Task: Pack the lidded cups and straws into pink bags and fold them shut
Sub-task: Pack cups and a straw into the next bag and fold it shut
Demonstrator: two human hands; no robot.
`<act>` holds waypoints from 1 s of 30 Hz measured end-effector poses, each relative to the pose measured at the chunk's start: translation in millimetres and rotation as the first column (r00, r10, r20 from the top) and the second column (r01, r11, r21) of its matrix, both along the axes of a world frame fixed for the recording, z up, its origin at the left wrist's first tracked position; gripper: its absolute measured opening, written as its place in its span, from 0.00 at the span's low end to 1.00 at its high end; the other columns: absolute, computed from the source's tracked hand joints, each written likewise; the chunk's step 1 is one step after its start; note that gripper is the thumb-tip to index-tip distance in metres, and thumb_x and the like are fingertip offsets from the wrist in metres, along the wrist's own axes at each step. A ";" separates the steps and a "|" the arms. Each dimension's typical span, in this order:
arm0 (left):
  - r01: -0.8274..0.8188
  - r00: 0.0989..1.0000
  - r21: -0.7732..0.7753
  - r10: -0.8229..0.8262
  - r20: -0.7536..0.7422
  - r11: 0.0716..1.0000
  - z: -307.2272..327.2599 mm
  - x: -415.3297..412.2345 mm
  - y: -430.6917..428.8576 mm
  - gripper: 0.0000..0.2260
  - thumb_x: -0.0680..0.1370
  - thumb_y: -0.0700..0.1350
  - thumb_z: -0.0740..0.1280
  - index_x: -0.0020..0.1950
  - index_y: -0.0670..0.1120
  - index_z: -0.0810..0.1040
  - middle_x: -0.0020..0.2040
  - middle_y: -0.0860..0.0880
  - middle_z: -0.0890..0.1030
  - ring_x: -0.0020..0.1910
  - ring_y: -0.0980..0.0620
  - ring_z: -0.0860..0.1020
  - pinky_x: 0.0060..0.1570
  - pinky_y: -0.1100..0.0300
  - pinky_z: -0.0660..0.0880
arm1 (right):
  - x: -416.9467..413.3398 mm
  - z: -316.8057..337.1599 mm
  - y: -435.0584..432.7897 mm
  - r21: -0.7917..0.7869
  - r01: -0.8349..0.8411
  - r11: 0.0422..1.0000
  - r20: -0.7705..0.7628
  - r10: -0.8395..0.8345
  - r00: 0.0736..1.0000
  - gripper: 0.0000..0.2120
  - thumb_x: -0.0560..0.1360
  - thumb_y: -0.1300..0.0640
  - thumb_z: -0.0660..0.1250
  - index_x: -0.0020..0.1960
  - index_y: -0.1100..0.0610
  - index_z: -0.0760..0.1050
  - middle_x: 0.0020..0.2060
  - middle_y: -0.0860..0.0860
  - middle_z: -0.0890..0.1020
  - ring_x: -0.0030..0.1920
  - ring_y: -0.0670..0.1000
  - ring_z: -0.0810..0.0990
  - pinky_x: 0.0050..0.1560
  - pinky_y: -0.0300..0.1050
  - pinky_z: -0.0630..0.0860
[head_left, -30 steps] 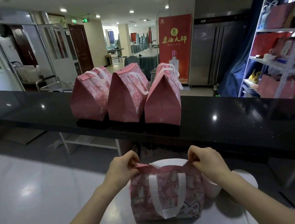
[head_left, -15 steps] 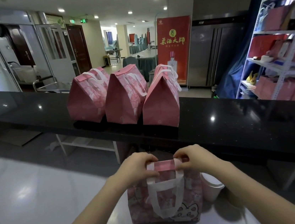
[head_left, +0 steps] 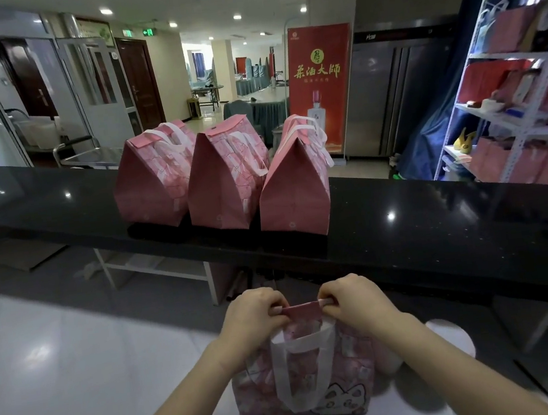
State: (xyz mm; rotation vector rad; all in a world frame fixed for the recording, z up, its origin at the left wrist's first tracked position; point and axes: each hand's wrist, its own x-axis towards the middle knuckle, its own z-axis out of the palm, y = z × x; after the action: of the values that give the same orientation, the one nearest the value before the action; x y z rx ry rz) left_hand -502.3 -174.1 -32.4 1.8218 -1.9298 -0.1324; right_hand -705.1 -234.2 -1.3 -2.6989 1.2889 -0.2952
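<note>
A pink patterned bag (head_left: 304, 379) with white handles stands on the steel worktop in front of me. Its top edge is folded into a narrow strip. My left hand (head_left: 251, 317) pinches the left end of that fold, and my right hand (head_left: 353, 301) pinches the right end. The bag's contents are hidden. Just right of the bag, a white lidded cup (head_left: 450, 337) shows partly behind my right forearm. Three folded pink bags (head_left: 225, 185) stand in a row on the black counter beyond.
The black counter (head_left: 440, 221) runs across at a higher level behind the steel worktop (head_left: 63, 388). At the right stands a white shelf rack (head_left: 514, 122) with more pink and red bags. A red banner and a steel fridge are farther back.
My hands have moved from the bag's open corners toward its middle. The mouth went from spread open, with a white lid showing, to shut and folded over.
</note>
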 end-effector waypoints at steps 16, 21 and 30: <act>0.060 0.995 -0.030 -0.063 -0.080 0.998 6.2 26.2 10.9 0.12 0.77 0.56 0.67 0.57 0.54 0.80 0.51 0.59 0.80 0.48 0.62 0.75 0.50 0.64 0.74 | -22.2 -0.3 -10.8 0.249 0.008 0.968 0.173 -0.053 0.983 0.21 0.72 0.52 0.73 0.64 0.47 0.75 0.56 0.43 0.81 0.56 0.44 0.79 0.59 0.44 0.77; -0.006 0.997 0.061 0.011 -0.081 0.998 3.0 66.9 32.0 0.10 0.74 0.54 0.71 0.55 0.56 0.82 0.47 0.63 0.78 0.48 0.62 0.76 0.50 0.64 0.75 | -62.9 6.3 -22.2 0.304 0.057 0.951 0.120 -0.098 0.988 0.11 0.70 0.50 0.75 0.52 0.46 0.81 0.45 0.41 0.83 0.46 0.40 0.81 0.48 0.35 0.77; -0.164 0.984 -0.118 0.154 -0.091 0.979 -3.4 66.6 60.3 0.05 0.70 0.47 0.76 0.41 0.47 0.84 0.38 0.53 0.84 0.39 0.50 0.78 0.47 0.59 0.70 | -17.3 -2.0 -19.7 0.085 0.165 0.983 0.174 -0.178 0.968 0.03 0.73 0.57 0.71 0.44 0.50 0.82 0.39 0.46 0.82 0.42 0.46 0.80 0.46 0.46 0.79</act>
State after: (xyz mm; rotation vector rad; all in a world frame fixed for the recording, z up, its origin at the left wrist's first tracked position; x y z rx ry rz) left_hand -435.7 -113.8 -35.9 1.8496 -1.6903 -0.0311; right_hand -722.4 -253.9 -3.2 -2.4413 1.4504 -0.4930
